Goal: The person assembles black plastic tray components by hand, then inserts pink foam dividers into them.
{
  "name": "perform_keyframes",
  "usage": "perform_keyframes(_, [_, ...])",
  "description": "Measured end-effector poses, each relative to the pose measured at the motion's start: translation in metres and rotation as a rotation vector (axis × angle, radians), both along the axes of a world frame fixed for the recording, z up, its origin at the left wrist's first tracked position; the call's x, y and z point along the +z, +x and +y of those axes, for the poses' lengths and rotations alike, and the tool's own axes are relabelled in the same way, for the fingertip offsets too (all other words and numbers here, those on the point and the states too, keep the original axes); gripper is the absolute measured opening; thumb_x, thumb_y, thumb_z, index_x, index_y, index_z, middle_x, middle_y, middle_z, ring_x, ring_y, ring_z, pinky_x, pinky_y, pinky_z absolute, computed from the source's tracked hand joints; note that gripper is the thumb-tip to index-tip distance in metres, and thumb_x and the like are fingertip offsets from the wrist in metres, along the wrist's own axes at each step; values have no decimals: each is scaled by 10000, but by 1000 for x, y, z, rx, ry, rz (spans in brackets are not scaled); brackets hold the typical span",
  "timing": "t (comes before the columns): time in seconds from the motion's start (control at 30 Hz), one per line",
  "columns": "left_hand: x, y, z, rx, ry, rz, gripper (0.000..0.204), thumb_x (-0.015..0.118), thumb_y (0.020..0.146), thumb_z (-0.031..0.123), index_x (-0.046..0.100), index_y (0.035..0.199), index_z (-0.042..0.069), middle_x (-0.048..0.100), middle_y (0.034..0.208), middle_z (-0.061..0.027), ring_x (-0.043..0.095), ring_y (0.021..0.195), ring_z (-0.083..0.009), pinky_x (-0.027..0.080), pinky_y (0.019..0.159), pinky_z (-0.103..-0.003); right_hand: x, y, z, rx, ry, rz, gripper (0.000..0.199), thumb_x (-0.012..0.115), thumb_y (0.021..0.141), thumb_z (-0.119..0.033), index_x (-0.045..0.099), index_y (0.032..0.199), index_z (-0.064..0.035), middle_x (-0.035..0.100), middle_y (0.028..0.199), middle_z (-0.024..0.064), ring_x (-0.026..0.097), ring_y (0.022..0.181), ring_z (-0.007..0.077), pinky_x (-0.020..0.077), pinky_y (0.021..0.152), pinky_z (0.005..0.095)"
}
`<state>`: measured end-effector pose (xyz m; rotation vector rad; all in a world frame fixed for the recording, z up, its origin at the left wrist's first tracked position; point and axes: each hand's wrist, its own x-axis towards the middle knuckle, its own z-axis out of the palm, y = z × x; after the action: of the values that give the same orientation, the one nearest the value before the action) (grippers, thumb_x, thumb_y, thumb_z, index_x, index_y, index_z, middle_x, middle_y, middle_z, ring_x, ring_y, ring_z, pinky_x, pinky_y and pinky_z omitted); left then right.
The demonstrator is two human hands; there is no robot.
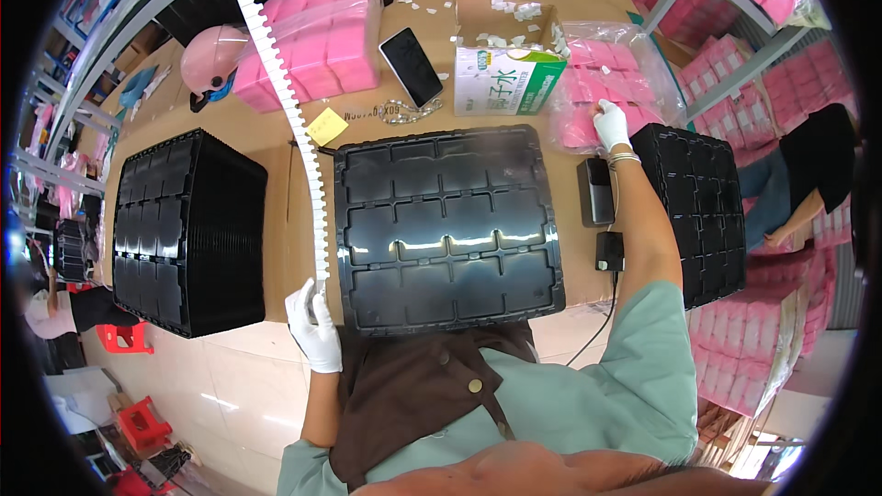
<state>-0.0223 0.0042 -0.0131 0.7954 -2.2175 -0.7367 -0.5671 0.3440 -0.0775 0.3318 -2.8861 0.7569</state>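
Note:
A black plastic tray point(446, 230) with moulded compartments lies in front of me at the table's near edge. By its left near corner is my left hand point(314, 329), in a white glove, with fingers closed at the lower end of a long white toothed strip point(292, 110). The strip runs up past the tray's left side to the far edge of view. My right hand point(612, 126), also gloved, reaches beyond the tray to pink packs point(611, 83) in a clear plastic bag. Its fingers are curled together; what they pinch, if anything, is too small to make out.
Stacks of black trays stand left point(188, 230) and right point(694, 211). Farther back are wrapped pink blocks point(317, 37), a phone point(411, 68), an open carton point(505, 73) and a pink helmet point(213, 60). A black power bank point(600, 191) and corded adapter point(609, 251) lie right of the tray.

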Motion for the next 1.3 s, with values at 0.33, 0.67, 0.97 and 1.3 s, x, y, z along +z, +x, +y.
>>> perform_keyframes(0.33, [39, -64, 27, -274, 943, 45, 278, 504, 990, 214, 639, 1120, 8, 556, 741, 18, 419, 561, -29, 339, 502, -177, 13, 11, -19, -15, -23, 96, 176, 559, 794, -128, 654, 925, -61, 657, 949, 212, 626, 920, 399, 490, 808, 459])
perform_keyframes(0.67, [32, -113, 38, -868, 1897, 21, 719, 355, 968, 548, 392, 1361, -53, 541, 1260, -221, 554, 1136, -315, 440, 973, -399, 166, 85, -22, 262, -802, 189, 185, 508, 946, -199, 555, 873, -36, 449, 734, -24, 410, 678, 81, 367, 592, 252])
perform_keyframes(0.97, [55, -208, 57, -567, 1732, 89, 501, 565, 935, 363, 496, 1265, -7, 597, 1198, -119, 592, 1090, -292, 459, 955, -428, 141, 291, -113, 772, -326, -336, 88, 566, 815, -74, 559, 894, -34, 616, 798, 164, 627, 815, 306, 491, 717, 391])
perform_keyframes(1.3, [26, -142, -7, -322, 1510, -154, 297, 597, 921, 213, 561, 1176, 64, 651, 1071, -110, 664, 926, -271, 554, 785, -418, 77, 291, -23, 255, -225, -161, 305, 726, 779, -306, 648, 856, -22, 611, 930, 152, 619, 846, 320, 502, 733, 414])
